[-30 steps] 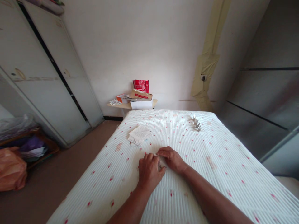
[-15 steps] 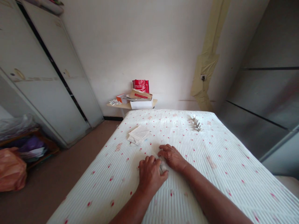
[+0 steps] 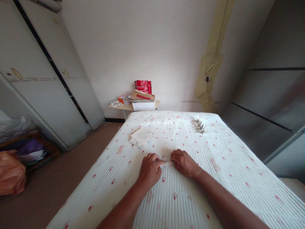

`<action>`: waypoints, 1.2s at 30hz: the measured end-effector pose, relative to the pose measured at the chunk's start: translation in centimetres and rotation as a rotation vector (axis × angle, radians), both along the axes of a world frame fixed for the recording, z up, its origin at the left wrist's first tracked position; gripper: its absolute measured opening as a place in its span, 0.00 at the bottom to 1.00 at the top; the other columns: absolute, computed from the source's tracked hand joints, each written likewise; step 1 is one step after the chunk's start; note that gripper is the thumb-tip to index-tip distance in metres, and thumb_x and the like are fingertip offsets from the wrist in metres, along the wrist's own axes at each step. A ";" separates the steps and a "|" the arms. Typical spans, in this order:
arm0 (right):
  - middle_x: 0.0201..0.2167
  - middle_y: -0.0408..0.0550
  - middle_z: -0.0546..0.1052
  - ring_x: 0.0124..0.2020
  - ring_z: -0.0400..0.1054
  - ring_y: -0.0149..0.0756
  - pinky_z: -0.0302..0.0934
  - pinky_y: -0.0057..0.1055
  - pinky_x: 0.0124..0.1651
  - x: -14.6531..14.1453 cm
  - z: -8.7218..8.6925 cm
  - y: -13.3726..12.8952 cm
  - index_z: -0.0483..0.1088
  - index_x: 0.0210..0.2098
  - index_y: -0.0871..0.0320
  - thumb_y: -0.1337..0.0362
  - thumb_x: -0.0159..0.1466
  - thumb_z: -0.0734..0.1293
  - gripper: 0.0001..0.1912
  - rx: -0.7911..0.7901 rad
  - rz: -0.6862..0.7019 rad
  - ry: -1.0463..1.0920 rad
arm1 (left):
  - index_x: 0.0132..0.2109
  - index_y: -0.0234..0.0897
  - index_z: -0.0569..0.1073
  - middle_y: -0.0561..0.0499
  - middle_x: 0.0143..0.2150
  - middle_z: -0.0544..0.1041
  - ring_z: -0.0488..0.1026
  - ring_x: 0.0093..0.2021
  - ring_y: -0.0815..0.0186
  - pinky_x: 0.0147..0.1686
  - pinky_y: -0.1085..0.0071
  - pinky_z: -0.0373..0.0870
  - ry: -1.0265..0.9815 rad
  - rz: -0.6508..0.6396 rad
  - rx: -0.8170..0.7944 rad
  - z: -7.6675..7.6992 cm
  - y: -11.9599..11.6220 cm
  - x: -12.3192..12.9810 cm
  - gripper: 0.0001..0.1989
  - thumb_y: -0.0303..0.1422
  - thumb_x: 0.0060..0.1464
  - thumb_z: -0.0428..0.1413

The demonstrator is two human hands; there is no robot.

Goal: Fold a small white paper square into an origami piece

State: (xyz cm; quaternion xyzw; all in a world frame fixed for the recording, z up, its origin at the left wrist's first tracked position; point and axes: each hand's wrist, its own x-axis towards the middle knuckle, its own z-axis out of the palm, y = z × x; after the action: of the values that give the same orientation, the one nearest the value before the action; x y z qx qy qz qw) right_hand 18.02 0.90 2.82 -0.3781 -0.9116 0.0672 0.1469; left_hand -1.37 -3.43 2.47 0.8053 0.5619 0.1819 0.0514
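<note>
Between my two hands a small strip of whitish paper (image 3: 167, 163) lies low over the white bedspread (image 3: 190, 197). My left hand (image 3: 150, 169) is closed on its left end, the index finger stretched along it. The right end is in the curled fingers of my right hand (image 3: 183, 162). Beyond my left hand rests a small stack of printed paper sheets (image 3: 141, 136). Several folded grey-white paper pieces (image 3: 199, 125) stand in a cluster toward the far right of the bedspread.
Against the wall, a small table (image 3: 128, 107) holds a white box (image 3: 143, 105), a red bag (image 3: 143, 86) and a pile of white pieces (image 3: 116, 103). A cabinet (image 3: 47, 79) stands at left, near an orange plastic bag (image 3: 11, 173).
My hands have moved apart, the left one to the left and the right one to the right. The paper between them now shows as a flat strip.
</note>
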 end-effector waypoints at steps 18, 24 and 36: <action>0.27 0.45 0.71 0.33 0.62 0.33 0.49 0.30 0.37 -1.6 -1.2 -1.1 0.69 0.27 0.59 0.69 0.62 0.62 0.08 0.162 0.072 0.059 | 0.36 0.41 0.75 0.50 0.35 0.69 0.63 0.40 0.63 0.41 0.65 0.55 -0.015 -0.095 0.103 -0.7 0.5 -0.2 0.07 0.28 0.50 0.53; 0.26 0.46 0.70 0.32 0.62 0.33 0.51 0.30 0.37 -1.6 -1.5 -0.9 0.69 0.27 0.59 0.69 0.63 0.60 0.09 0.134 0.065 0.119 | 0.36 0.41 0.75 0.50 0.34 0.69 0.63 0.40 0.64 0.42 0.64 0.55 -0.017 -0.095 0.116 -0.6 0.3 -0.1 0.08 0.27 0.49 0.54; 0.24 0.44 0.69 0.31 0.63 0.31 0.56 0.27 0.37 -2.5 -1.4 -0.4 0.69 0.21 0.59 0.76 0.56 0.61 0.11 -0.136 -0.052 0.382 | 0.32 0.43 0.77 0.51 0.32 0.70 0.64 0.39 0.65 0.39 0.67 0.57 -0.094 -0.018 0.071 -1.2 0.8 0.0 0.07 0.28 0.50 0.54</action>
State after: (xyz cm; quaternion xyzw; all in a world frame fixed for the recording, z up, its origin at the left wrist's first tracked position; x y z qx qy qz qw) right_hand 15.53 0.53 1.46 -0.3909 -0.8504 0.1954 0.2931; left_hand -1.36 -2.59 1.29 0.8023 0.5447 0.2389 0.0508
